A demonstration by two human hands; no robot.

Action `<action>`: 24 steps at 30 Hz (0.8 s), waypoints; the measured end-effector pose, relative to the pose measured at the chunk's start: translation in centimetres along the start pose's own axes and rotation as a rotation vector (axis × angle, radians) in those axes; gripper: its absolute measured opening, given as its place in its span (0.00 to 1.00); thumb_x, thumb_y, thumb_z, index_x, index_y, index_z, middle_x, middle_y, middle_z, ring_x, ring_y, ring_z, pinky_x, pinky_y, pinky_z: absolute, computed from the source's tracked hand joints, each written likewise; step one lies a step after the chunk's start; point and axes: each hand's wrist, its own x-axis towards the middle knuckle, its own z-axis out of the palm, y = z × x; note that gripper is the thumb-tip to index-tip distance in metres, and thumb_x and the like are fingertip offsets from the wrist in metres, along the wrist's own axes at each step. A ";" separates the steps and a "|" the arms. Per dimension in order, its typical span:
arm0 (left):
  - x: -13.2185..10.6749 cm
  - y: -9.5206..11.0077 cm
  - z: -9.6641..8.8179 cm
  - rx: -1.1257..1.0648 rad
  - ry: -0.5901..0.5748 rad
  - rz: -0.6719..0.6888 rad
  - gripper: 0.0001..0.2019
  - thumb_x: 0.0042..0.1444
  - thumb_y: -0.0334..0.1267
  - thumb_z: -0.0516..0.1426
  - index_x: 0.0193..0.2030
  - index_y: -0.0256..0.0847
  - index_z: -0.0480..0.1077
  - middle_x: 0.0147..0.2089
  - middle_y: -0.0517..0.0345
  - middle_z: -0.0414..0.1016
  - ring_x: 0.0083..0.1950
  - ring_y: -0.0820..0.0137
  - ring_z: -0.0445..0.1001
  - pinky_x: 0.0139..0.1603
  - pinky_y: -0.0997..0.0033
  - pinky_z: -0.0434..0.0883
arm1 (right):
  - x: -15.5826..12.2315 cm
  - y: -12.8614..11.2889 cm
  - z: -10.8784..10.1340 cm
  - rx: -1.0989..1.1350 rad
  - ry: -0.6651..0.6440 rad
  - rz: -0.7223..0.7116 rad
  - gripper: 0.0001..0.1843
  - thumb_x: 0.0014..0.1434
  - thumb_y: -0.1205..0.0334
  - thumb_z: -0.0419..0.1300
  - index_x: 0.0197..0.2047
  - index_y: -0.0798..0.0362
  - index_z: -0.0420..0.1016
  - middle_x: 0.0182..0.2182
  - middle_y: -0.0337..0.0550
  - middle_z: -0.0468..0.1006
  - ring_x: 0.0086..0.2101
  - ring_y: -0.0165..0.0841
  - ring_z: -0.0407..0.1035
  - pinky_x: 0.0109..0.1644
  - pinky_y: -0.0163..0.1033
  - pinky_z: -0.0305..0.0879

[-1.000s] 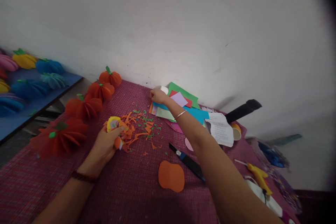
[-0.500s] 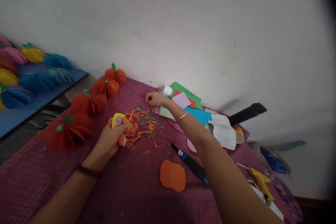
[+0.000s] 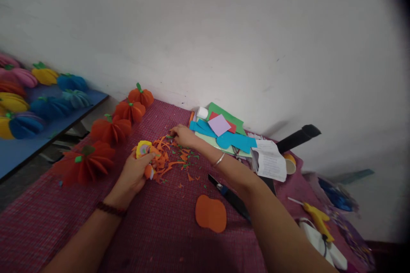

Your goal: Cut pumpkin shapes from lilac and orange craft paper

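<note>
My left hand [image 3: 136, 171] is closed around a bunch of paper scraps [image 3: 144, 147], with a yellow piece on top and orange and white bits below. Loose orange and green paper clippings [image 3: 184, 157] lie spread on the table just right of it. Over the far edge of these clippings is my right hand [image 3: 182, 135], its fingers pinched together and pointing down. What they grip, if anything, is too small to make out. Nearer me, an orange scalloped paper cutout [image 3: 210, 213] lies flat. A dark box cutter [image 3: 229, 196] with its blade out rests beyond it, partly under my right forearm.
Orange paper pumpkins [image 3: 110, 130] line the table's left side. More colourful ones stand on a blue table [image 3: 60, 126]. At the back are coloured paper sheets [image 3: 237, 140], a printed page [image 3: 271, 160], tape [image 3: 290, 164] and a white wall. A yellow glue gun [image 3: 318, 220] lies at right.
My right hand has moved left and toward me, from beside the paper stack to the clippings. My left hand stays in place with its scraps.
</note>
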 end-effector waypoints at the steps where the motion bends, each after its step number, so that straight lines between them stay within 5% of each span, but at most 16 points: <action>1: 0.0 0.0 0.0 0.002 -0.009 -0.001 0.19 0.30 0.30 0.66 0.30 0.38 0.64 0.23 0.66 0.68 0.18 0.78 0.63 0.19 0.77 0.63 | 0.2 -0.1 0.1 0.004 -0.023 -0.022 0.15 0.54 0.74 0.56 0.42 0.55 0.76 0.41 0.43 0.77 0.42 0.32 0.69 0.47 0.34 0.63; 3: -0.1 0.0 0.1 0.010 -0.016 0.005 0.19 0.30 0.30 0.66 0.30 0.38 0.64 0.23 0.66 0.67 0.19 0.78 0.63 0.19 0.78 0.63 | 0.8 -0.2 0.2 -0.008 -0.013 -0.033 0.15 0.55 0.74 0.55 0.44 0.53 0.76 0.41 0.41 0.77 0.42 0.31 0.70 0.48 0.33 0.63; 8: 0.1 -0.1 -0.3 0.060 0.073 0.079 0.18 0.32 0.31 0.65 0.31 0.39 0.64 0.25 0.66 0.67 0.21 0.77 0.65 0.22 0.76 0.65 | 3.4 -0.7 0.4 -0.072 0.117 0.032 0.19 0.57 0.76 0.49 0.50 0.62 0.72 0.49 0.57 0.72 0.49 0.38 0.66 0.54 0.41 0.60; 13: 1.0 0.1 -1.2 0.260 0.291 0.381 0.14 0.36 0.33 0.65 0.32 0.39 0.68 0.29 0.65 0.69 0.27 0.76 0.67 0.28 0.77 0.66 | 3.2 -3.1 1.1 -0.023 0.001 -0.165 0.13 0.54 0.75 0.55 0.41 0.58 0.75 0.42 0.49 0.76 0.44 0.35 0.69 0.51 0.37 0.62; 16: 1.2 0.3 -1.5 0.318 0.295 0.451 0.12 0.38 0.33 0.64 0.32 0.39 0.69 0.28 0.65 0.69 0.28 0.76 0.67 0.29 0.76 0.65 | 1.2 -3.3 0.2 0.168 -0.134 -0.328 0.15 0.54 0.78 0.54 0.42 0.57 0.75 0.40 0.43 0.78 0.40 0.30 0.71 0.47 0.33 0.63; 21: 1.2 0.1 -1.7 0.371 0.234 0.405 0.10 0.36 0.30 0.63 0.29 0.38 0.68 0.27 0.65 0.68 0.26 0.76 0.65 0.28 0.76 0.63 | -5.0 -0.4 -1.7 0.134 0.040 -0.056 0.18 0.59 0.69 0.55 0.52 0.62 0.71 0.45 0.52 0.76 0.43 0.36 0.71 0.49 0.39 0.64; 24: 1.6 -0.2 -1.9 0.392 0.210 0.401 0.09 0.36 0.30 0.61 0.28 0.39 0.68 0.25 0.66 0.67 0.25 0.76 0.64 0.27 0.77 0.61 | -9.4 0.6 -1.0 0.064 -0.021 -0.103 0.44 0.51 0.54 0.67 0.66 0.58 0.56 0.58 0.59 0.66 0.54 0.44 0.64 0.55 0.45 0.61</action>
